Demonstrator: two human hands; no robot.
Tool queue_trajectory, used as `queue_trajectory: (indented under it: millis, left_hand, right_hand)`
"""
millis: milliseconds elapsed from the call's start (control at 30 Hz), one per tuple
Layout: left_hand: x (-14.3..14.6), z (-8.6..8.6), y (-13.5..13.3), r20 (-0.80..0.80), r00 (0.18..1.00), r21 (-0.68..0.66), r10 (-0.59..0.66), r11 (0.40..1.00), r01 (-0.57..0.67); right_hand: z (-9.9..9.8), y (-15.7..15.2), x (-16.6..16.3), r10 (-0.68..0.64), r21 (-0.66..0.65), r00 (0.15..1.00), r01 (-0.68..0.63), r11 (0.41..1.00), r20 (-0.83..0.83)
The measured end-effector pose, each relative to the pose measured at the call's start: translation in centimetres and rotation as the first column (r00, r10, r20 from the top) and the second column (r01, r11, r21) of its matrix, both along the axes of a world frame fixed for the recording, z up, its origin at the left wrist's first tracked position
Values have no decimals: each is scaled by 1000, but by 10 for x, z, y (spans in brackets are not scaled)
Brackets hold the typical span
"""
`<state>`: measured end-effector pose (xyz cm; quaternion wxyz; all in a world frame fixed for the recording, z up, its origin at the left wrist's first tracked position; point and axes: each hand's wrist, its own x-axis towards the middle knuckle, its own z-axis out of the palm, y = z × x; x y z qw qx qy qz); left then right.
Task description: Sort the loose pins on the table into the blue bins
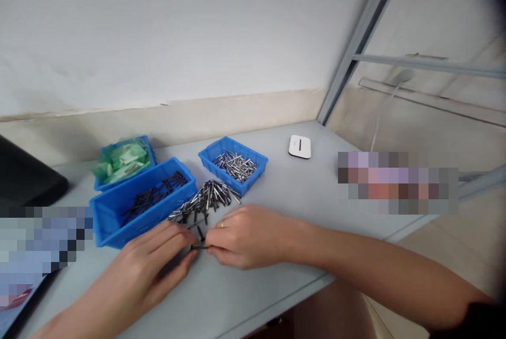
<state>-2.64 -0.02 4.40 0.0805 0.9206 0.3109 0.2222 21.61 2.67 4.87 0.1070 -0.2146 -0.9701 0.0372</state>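
Soft light casts faint shadows on the table [292, 191], with pixelation masking patches at its left and right edges.

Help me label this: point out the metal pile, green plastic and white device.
Metal pile [213, 194]: head view, heap's middle.
Green plastic [120, 164]: head view, upper surface.
White device [299, 146]: head view, top face.

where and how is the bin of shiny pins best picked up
Probably by the right rim of the bin, coming from the right: that raised side faces away from the pile at its front left; loose pins inside favour keeping it level.
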Motion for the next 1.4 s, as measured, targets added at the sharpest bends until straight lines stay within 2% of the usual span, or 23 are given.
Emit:
queue_trajectory:
  millis: [100, 267, 433, 633, 833, 967, 1167, 1400]
  left_hand:
    - [0, -1, 0, 20, 999, -28, 25, 999, -24]
    - [1, 2, -1, -12, 1000, -21, -9, 1000, 9]
    - [3, 4, -3, 25, 1000, -82, 13, 997, -11]
    - [3, 6, 1, 33, 997, -64, -72, 995, 74]
    - [5, 9, -3, 90, 995, -95, -32, 995, 41]
    - [6, 8, -5, 90, 994, -89, -57, 994, 65]
    - [7, 8, -8, 156, 986, -149, 65, 988, -42]
    - [6, 11, -3, 119, 993, -122, 14, 993, 0]
  right_hand:
    - [0, 0, 0, -3, 5, 1000, 3, 1000, -7]
    - [-1, 0, 0, 1, 9, 1000, -1, 1000, -15]
    - [-1, 0, -1, -2, 17, 1000, 3, 1000, -23]
    - [1, 0, -1, 8, 11, 1000, -9, 1000, 2]
    - [1, 0, -1, 20, 9, 999, -20, 1000, -37]
    - [0, 0, -2, 36, 17, 999, -36, 999, -39]
    - [0, 0, -1, 18, 2, 1000, -18, 1000, -24]
    - [1, 0, 0, 32, 24, 997, -30, 999, -66]
